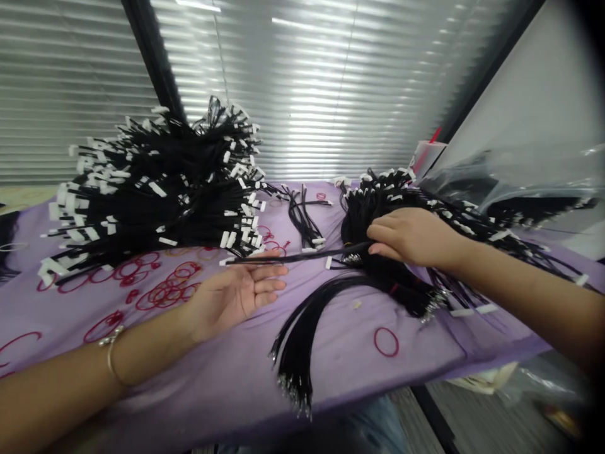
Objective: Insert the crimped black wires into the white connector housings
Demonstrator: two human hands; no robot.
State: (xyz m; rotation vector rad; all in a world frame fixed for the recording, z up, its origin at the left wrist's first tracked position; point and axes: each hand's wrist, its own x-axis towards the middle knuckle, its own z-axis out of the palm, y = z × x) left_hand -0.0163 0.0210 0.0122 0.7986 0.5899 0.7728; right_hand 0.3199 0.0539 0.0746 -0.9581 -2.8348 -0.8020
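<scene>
At the centre, a black strand (309, 255) stretches nearly level between the two hands: the right hand (413, 236), toward 3 o'clock, has its fingers closed around one end, while the left hand (229, 296), toward 8 o'clock, lies palm up, its nearer fingers loosely extended. The strand runs along the left hand's far side; whether it is pinched there I cannot tell. Good handling probably means light, even tension, with the white tip (230, 262) lined up before the right fingers let go. Open room on the worktop (350, 359) lies at 5 and 7 o'clock, around the fanned bundle (307, 328) at 6, whose metal tips point toward the near edge. The large pile (174, 170) crowds 10 o'clock, so lifting clear of its tags seems wiser than dragging; red bands (167, 290) could snag at 9.
</scene>
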